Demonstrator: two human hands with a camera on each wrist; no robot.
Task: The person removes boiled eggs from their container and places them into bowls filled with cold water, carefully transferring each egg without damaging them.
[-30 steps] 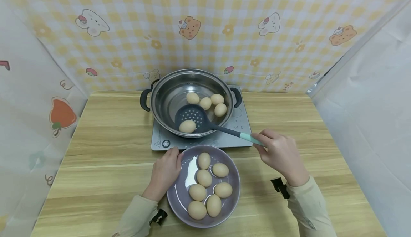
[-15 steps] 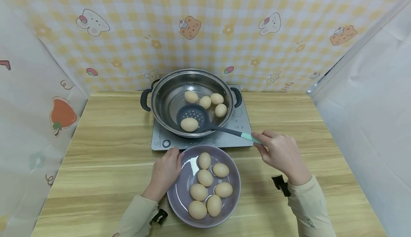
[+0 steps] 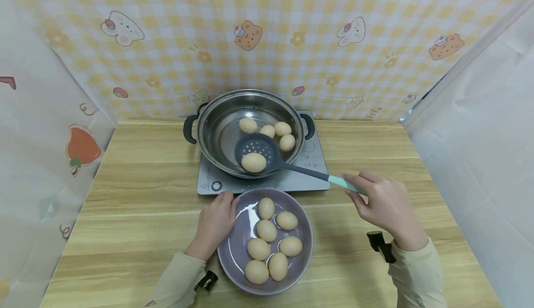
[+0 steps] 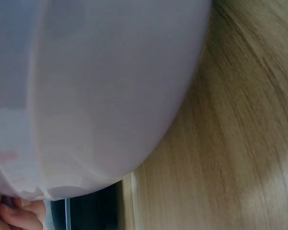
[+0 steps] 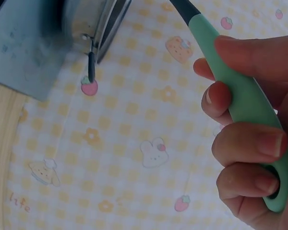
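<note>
One egg (image 3: pixel 253 162) rides a slotted skimmer (image 3: pixel 306 172) at the near side of the pot (image 3: pixel 212 132).
We see the right hand (image 3: pixel 385 204) with fingers curled round the green handle (image 5: pixel 249 103), the left hand (image 3: pixel 214 220) gripping the edge of the bowl (image 3: pixel 233 252). A tilted skimmer or a knock against the pot, we judge, could roll the egg off, perhaps onto four others (image 3: pixel 282 128).

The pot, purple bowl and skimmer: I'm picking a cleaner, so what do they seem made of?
Pot: probably polished stainless steel, silvery with bright reflections. Purple bowl: likely glazed ceramic, given its glossy highlights, though plastic is possible. Skimmer head: dark and matte, perhaps nylon or silicone. Mint handle: likely plastic, smooth with soft sheen.
</note>
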